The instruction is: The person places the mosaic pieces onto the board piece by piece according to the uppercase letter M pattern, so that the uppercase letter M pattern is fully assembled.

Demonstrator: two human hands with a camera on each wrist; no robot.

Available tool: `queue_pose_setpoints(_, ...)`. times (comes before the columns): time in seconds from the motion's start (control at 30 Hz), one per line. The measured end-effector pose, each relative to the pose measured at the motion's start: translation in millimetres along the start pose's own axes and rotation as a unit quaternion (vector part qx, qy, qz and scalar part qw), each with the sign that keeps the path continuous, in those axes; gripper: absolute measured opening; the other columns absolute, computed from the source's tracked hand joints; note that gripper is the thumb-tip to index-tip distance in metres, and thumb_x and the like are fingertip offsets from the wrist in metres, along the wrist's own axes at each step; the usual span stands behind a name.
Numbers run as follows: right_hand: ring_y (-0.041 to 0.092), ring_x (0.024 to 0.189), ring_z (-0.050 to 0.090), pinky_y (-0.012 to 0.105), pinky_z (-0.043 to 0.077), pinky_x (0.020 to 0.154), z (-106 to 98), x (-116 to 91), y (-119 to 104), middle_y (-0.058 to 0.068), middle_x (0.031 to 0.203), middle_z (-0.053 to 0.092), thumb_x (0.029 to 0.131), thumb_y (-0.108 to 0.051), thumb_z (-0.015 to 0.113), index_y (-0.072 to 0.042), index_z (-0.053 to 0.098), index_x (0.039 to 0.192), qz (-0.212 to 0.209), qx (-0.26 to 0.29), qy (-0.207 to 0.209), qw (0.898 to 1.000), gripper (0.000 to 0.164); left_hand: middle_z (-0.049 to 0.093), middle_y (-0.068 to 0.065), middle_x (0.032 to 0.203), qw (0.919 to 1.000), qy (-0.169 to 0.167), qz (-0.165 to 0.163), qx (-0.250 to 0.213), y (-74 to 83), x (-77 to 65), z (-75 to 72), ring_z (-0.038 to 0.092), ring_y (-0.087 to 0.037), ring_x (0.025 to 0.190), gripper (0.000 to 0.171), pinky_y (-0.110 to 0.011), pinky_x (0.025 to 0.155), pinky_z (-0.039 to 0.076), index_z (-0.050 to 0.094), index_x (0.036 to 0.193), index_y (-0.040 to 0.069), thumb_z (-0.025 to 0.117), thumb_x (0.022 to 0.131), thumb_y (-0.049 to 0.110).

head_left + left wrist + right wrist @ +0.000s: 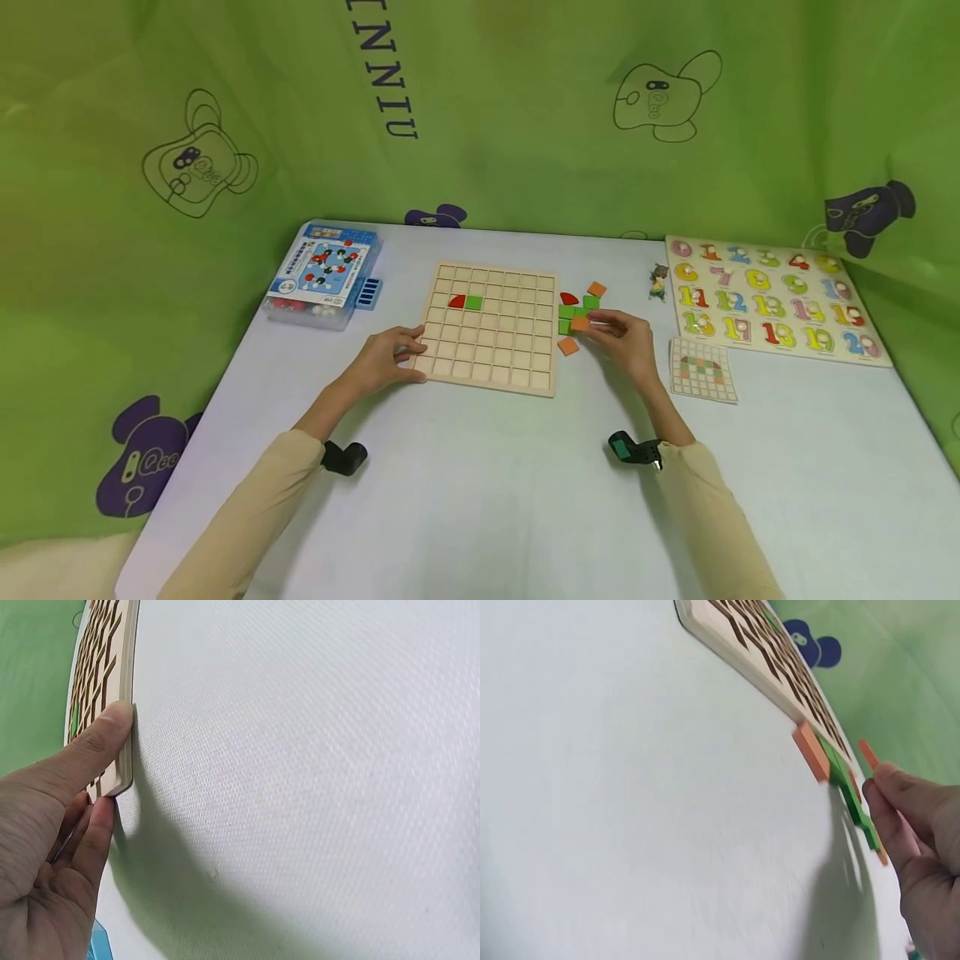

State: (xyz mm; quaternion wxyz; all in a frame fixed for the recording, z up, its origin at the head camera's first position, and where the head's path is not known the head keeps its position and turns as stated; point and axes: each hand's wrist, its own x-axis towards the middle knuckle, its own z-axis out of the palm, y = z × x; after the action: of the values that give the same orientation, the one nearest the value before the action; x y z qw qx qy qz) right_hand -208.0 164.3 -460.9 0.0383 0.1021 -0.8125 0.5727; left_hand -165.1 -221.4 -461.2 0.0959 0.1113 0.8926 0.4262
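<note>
A wooden grid board (pixel 491 350) lies on the table, with a red quarter-circle tile (pixel 457 302) and a green square tile (pixel 474 302) side by side in its upper left cells. My left hand (pixel 386 358) holds the board's near left corner, thumb along the near edge and fingers at the left side. Between thumb and fingertips, my right hand (pixel 626 337) pinches an orange square tile (pixel 868 754) over the loose pile right of the board. That pile has several green square tiles (pixel 566 327), a red quarter-circle tile (pixel 569 298) and orange square tiles (pixel 567 346).
A pattern card (pixel 702 371) lies right of my right hand. Behind it are a number puzzle board (pixel 780 300) and a small figurine (pixel 657 283). At the far left stands a boxed molecule model set (pixel 324 275) beside a small blue piece (pixel 368 293). Green fabric (pixel 525 125) hangs behind.
</note>
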Motion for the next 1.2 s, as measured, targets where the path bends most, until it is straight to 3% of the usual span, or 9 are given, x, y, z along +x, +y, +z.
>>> queue_pose_setpoints(0.13, 0.037, 0.092, 0.067, 0.007, 0.054, 0.071, 11, 8, 16, 0.028, 0.110, 0.065, 0.083, 0.003, 0.070, 0.013, 0.064, 0.113, 0.000, 0.016, 0.007, 1.000, 0.032, 0.046, -0.018, 0.142, 1.0000, 0.000, 0.002, -0.003, 0.8, 0.0, -0.1, 0.043, -0.035, 0.131, 0.048, -0.032, 0.096, 0.052, 0.065, 0.110, -0.010, 0.084, 0.067, 0.001)
queue_pose_setpoints(0.33, 0.016, 0.085, 0.070, 0.012, 0.057, 0.071, 28, 13, 14, 0.029, 0.107, 0.066, 0.082, 0.004, 0.071, 0.013, 0.065, 0.110, -0.011, 0.045, 0.009, 0.999, 0.030, 0.047, -0.018, 0.142, 1.0000, 0.002, 0.002, -0.006, 1.4, 0.2, 0.0, 0.043, -0.035, 0.130, 0.046, -0.032, 0.096, 0.051, 0.066, 0.108, -0.010, 0.084, 0.067, 0.000)
queue_pose_setpoints(0.63, 0.044, 0.096, 0.064, 0.010, 0.055, 0.072, 53, 24, 10, 0.030, 0.109, 0.065, 0.082, 0.004, 0.072, 0.013, 0.064, 0.110, -0.010, 0.068, 0.003, 0.998, 0.031, 0.047, -0.018, 0.142, 1.0000, -0.001, 0.002, -0.008, 0.7, 0.9, 0.7, 0.043, -0.035, 0.131, 0.045, -0.032, 0.097, 0.051, 0.066, 0.108, -0.009, 0.084, 0.068, 0.000)
queue_pose_setpoints(1.2, 0.040, 0.094, 0.066, 0.020, 0.058, 0.077, 90, 42, -3, 0.029, 0.106, 0.066, 0.080, 0.008, 0.071, 0.014, 0.065, 0.108, -0.017, 0.063, 0.011, 0.998, 0.029, 0.046, -0.019, 0.142, 1.0000, -0.001, -0.005, -0.009, 1.8, -0.4, -0.6, 0.042, -0.036, 0.131, 0.045, -0.034, 0.097, 0.051, 0.066, 0.108, -0.009, 0.084, 0.068, 0.001)
